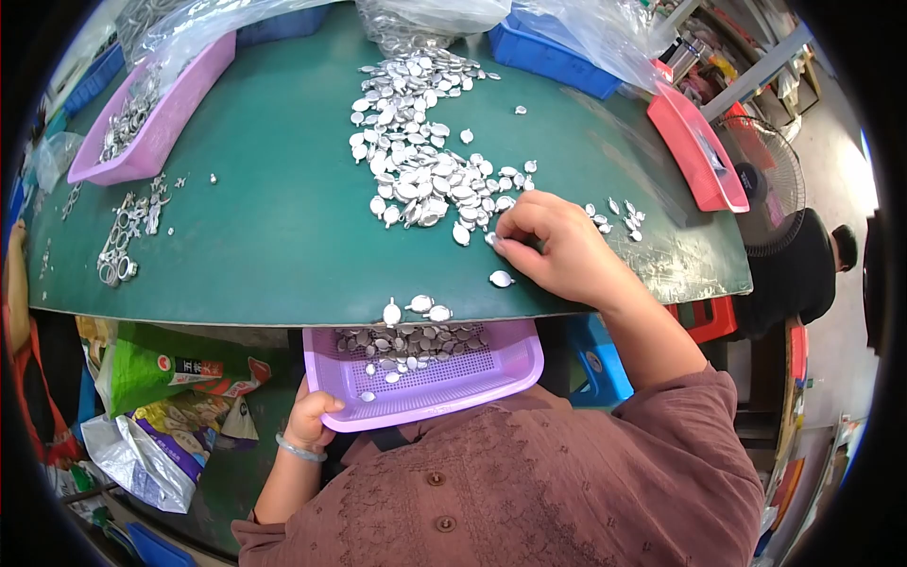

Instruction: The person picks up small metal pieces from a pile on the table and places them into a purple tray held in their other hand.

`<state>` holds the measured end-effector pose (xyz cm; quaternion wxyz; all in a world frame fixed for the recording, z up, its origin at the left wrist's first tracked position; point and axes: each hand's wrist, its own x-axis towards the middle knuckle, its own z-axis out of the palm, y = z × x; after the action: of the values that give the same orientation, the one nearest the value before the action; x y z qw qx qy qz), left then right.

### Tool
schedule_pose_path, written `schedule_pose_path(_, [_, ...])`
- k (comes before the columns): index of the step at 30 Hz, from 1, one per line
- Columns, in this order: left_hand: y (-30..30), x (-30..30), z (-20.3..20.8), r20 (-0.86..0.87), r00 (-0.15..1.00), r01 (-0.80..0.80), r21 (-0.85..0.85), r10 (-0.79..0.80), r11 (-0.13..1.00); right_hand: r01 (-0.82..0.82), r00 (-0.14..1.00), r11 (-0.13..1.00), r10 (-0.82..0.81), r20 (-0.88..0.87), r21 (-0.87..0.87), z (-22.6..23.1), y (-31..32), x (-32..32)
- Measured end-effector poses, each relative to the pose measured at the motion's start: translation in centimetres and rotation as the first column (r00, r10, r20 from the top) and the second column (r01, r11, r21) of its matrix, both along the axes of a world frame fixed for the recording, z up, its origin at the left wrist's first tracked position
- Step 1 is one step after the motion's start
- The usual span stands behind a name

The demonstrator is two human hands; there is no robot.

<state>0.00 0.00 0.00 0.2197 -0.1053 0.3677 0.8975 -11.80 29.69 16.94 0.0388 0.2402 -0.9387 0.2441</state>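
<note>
A long heap of small silvery oval metal pieces (416,180) runs down the middle of the green table (255,227). My right hand (557,246) is at the heap's near right end, thumb and forefinger pinched on one small metal piece (492,239). With my left hand (310,417) I grip the near left corner of a purple plastic basket (425,408) below the table's front edge. Several similar metal pieces (416,342) lie in the basket, partly hidden under the edge. A few loose pieces (420,303) rest at the table's edge above it.
A pink-purple tray (170,142) of metal parts stands at the left, with ring-like parts (118,255) before it. At the right are a small scattered group of pieces (619,217), a coral tray (690,151), a fan (765,180) and a seated person (798,274). A blue tray (548,57) stands behind.
</note>
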Motion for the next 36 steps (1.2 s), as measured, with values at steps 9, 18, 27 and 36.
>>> schedule_pose_path(9, [0.2, -0.2, 0.0, -0.015, 1.000, 0.005, -0.029, -0.005, 1.000, -0.088, 0.993, 0.995, 0.083, -0.087, -0.056, 0.2, -0.4, -1.5])
schedule_pose_path(18, [-0.1, 0.0, -0.3, -0.022, 1.000, -0.001, -0.015, 0.001, 1.000, -0.164, 0.986, 0.987, 0.163, -0.025, 0.001, 0.1, -0.4, -1.2])
schedule_pose_path(27, [-0.3, 0.1, -0.5, -0.022, 1.000, 0.006, 0.012, -0.006, 1.000, -0.021, 0.999, 1.000, 0.021, -0.037, -0.012, -0.3, -2.4, -2.0])
schedule_pose_path(36, [-0.4, 0.2, -0.6, -0.005, 1.000, -0.004, -0.014, 0.004, 1.000, -0.180, 0.984, 0.976, 0.180, 0.012, 0.119, 1.5, -0.8, -1.1])
